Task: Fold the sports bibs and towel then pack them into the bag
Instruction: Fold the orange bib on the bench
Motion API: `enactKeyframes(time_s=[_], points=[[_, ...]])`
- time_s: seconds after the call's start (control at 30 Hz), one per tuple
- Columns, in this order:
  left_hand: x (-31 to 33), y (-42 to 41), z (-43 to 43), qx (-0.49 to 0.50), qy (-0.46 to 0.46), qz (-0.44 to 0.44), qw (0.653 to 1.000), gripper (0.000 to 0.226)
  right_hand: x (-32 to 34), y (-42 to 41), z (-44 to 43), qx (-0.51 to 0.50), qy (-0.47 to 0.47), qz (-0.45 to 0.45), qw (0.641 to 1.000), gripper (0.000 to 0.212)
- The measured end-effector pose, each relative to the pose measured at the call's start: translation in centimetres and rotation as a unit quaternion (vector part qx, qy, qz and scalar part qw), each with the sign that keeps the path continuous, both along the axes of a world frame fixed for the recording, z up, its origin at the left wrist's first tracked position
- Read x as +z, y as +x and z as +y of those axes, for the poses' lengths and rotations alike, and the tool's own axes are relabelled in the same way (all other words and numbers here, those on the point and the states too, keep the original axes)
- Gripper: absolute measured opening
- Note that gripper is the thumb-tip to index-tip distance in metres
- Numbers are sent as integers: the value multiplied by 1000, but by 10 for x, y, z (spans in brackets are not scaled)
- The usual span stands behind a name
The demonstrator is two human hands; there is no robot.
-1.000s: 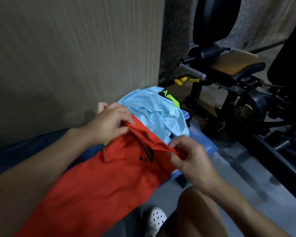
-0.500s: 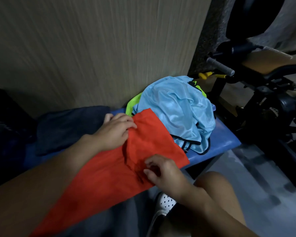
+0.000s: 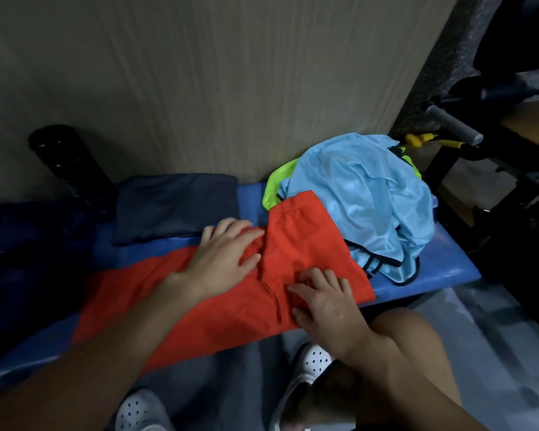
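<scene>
- The left hand [image 3: 224, 262] lies flat on the orange-red mesh sports bib [image 3: 302, 231], fingers [image 3: 231, 228] straight and spread wide, pinching nothing.
- The right hand [image 3: 327, 301] rests palm down on the same bib. Its fingers are slightly bent and narrowly spread, the tips pressing the cloth, with none curled round it.
- Between the two hands runs a crease where the bib's far end is folded back over itself; the folded flap lies under the right fingertips.
- The rest of the bib stretches from under the left palm back along the left forearm.
- Beyond the right fingertips, touching the flap's far edge, sits a crumpled light blue bib with black trim [image 3: 364, 194].
- A neon green bib [image 3: 276, 185] peeks out from under it.
- Beyond the left fingertips, just apart from them, lies a folded dark navy towel [image 3: 171, 209].
- All of these rest on a blue padded bench [image 3: 442, 262] against a wood-grain wall panel [image 3: 199, 73].
- Below the wrists, white perforated clogs [image 3: 315, 362] stand on the grey floor.
- Far right of the hands stands a black gym machine with a grey foam handle [image 3: 451, 126].
</scene>
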State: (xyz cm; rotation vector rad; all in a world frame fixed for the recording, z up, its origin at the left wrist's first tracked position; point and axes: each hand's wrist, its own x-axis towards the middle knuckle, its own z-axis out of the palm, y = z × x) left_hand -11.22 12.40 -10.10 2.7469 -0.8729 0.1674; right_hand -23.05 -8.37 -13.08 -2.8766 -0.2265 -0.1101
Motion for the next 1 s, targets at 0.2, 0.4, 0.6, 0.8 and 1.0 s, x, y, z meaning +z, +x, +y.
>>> enactKeyframes(time_s=[0.2,0.4,0.6,0.8,1.0], points=[[-17,-69,110,276,-174,31,945,40,22,32,59,101,50,5,994,38],[-45,-145,187,514,-310,87,796,31,37,81,175,248,130,39,959,33],[-74,-155,201,535,-510,192,646,42,22,120,271,235,101,133,958,49],[-82,-156,195,449,-583,324,595,21,16,143,301,179,9,154,972,62],[-86,-158,194,436,-600,357,568,19,20,146,306,182,15,193,964,31]])
